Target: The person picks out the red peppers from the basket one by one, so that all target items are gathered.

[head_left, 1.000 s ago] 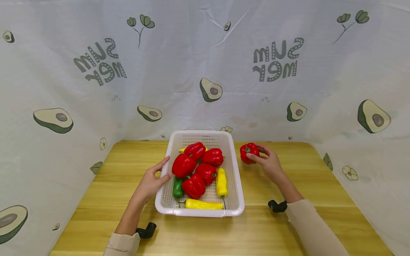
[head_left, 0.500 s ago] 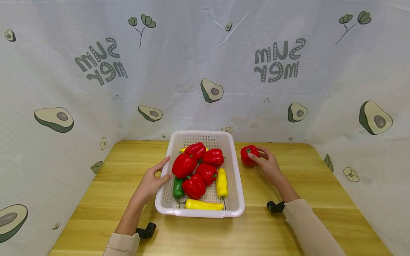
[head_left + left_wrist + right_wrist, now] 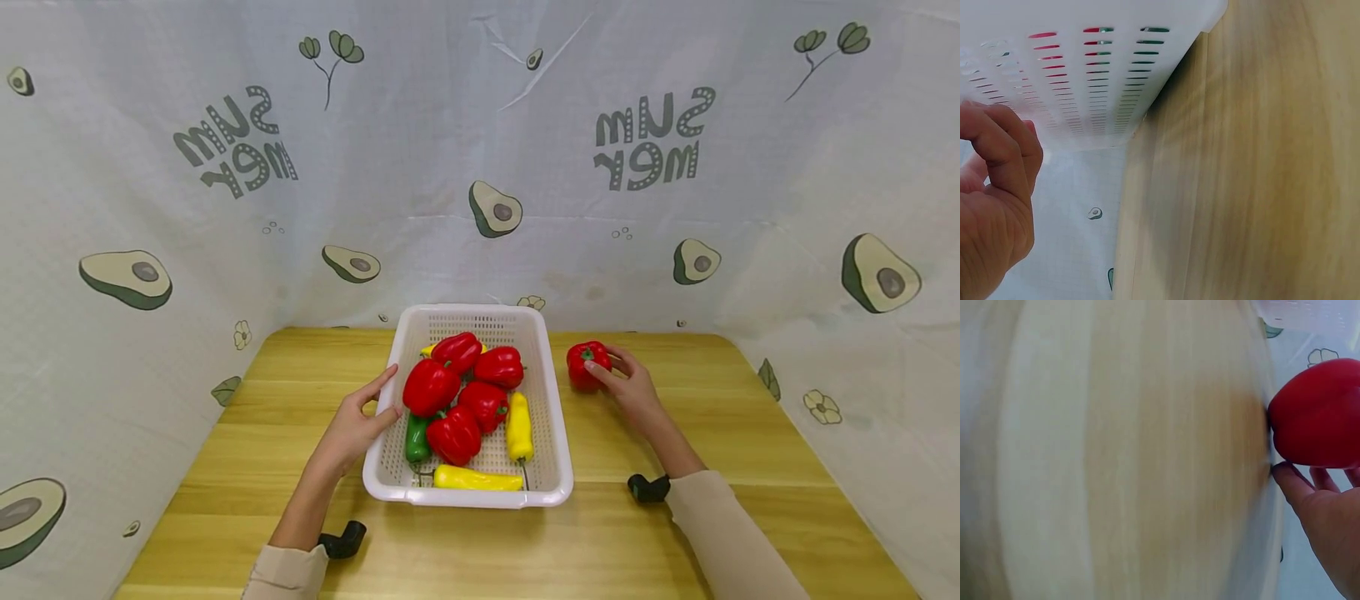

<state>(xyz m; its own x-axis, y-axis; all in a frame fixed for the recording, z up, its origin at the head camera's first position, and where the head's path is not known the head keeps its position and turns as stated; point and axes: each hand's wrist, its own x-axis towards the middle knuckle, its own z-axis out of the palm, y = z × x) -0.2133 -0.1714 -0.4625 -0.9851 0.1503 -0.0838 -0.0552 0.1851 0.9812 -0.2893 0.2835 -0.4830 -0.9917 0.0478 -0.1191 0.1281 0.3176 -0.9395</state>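
A white plastic basket [image 3: 557,433] with slotted walls stands mid-table, holding several red bell peppers [image 3: 431,388], yellow peppers [image 3: 477,479] and a green pepper [image 3: 417,439]. At its left rim my left hand [image 3: 356,429] holds on, thumb and index finger spread along the edge. In the left wrist view the other fingers [image 3: 1007,147] curl beside the outer wall. To the basket's right, my right hand [image 3: 632,385] grips another red bell pepper [image 3: 581,375] between thumb and fingers, its green stem facing up. The right wrist view has this pepper [image 3: 1319,415] close to the tabletop.
The wooden table [image 3: 600,542] extends on both sides of the basket and in front of it. A pale curtain [image 3: 420,150] printed with avocados encloses the back and sides. A black wrist mount [image 3: 343,540] sits on each forearm.
My right hand and its red bell pepper have shifted slightly toward the front and a touch to the right. The left hand and the basket stay put.
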